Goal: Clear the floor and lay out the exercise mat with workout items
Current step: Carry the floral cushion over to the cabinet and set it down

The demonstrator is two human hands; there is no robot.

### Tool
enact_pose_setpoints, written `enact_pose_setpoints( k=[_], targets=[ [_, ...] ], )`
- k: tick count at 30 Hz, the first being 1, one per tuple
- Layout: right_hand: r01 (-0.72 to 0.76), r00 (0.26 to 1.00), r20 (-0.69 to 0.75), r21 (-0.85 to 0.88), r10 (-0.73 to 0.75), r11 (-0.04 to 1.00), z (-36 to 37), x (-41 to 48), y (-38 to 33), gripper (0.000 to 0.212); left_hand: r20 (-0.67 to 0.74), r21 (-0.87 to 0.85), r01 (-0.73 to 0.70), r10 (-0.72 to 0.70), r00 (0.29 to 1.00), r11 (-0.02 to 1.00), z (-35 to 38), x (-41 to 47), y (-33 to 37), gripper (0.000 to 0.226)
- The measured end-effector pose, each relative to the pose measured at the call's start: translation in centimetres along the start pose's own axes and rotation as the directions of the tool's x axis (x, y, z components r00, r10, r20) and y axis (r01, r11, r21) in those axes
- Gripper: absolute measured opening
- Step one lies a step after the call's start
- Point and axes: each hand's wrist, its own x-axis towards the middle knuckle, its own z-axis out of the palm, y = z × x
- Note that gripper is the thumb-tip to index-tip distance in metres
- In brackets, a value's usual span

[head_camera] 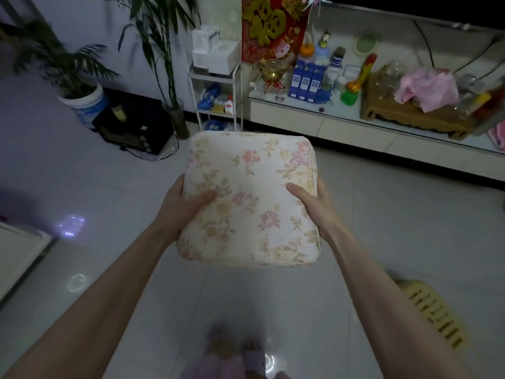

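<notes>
A square floral cushion (pixel 248 198), pale with pink and tan flowers, is held in the air at the middle of the view, above the glossy tiled floor (pixel 109 187) and not touching it. The left hand (pixel 188 205) grips its left edge and the right hand (pixel 314 207) grips its right edge. Each thumb lies across the top face, and the other fingers are hidden beneath the cushion. Both forearms reach forward from the near corners.

At the near edge, the person's feet in slippers (pixel 237 351) stand on the tiles, blurred. A yellow slatted plastic stool (pixel 434 315) sits on the floor at the near right.

At the far left, a potted plant (pixel 79 80) stands in a white and blue pot, with a black oven (pixel 134 124) on the floor just beside it. A narrow white rack (pixel 216 97) stands near the far wall. To its right, a long low white bench (pixel 352 131) carries blue cartons (pixel 306 83), a wooden tray (pixel 410 119) and a pink cloth (pixel 429 88). A red and gold hanging (pixel 273 26) hangs above its left end.
</notes>
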Motion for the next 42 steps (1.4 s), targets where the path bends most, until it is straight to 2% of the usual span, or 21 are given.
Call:
enact_pose_setpoints(
  k=[6,12,18,22,25,32,42],
  targets=[
    [-0.021,0.997,-0.073,0.026,0.023,0.999,3.2,11.6,-2.3,0.064,0.06,-0.006,0.011,-0.011,0.998,1.0,-1.3,13.6,2.5,0.059],
    [-0.04,0.985,-0.163,0.07,0.051,0.997,5.6,21.8,-3.8,0.045,0.165,0.007,0.043,-0.044,0.985,0.999,-1.7,26.0,4.7,0.056],
    [-0.045,0.974,-0.214,0.103,0.067,0.994,6.5,30.7,-4.4,0.059,0.22,0.0,0.076,-0.074,0.973,0.997,-0.9,36.1,5.0,0.037],
    [-0.049,0.968,-0.241,0.09,0.069,0.995,6.4,36.8,-3.6,0.048,0.248,0.029,0.085,-0.09,0.964,0.996,0.1,42.4,4.0,0.041],
    [-0.063,0.964,-0.255,0.073,0.08,0.995,6.0,41.7,-2.6,0.049,0.243,0.062,0.126,-0.137,0.96,0.99,0.7,47.7,2.0,0.054],
    [-0.097,0.96,-0.257,0.062,0.11,0.993,4.9,51.7,1.9,0.047,0.211,0.114,0.189,-0.21,0.955,0.975,2.3,57.5,-4.2,0.066],
    [-0.14,0.952,-0.266,0.064,0.152,0.988,3.8,65.7,15.2,0.048,0.187,0.185,0.206,-0.241,0.952,0.961,3.8,70.6,-18.6,0.06]
  ],
)
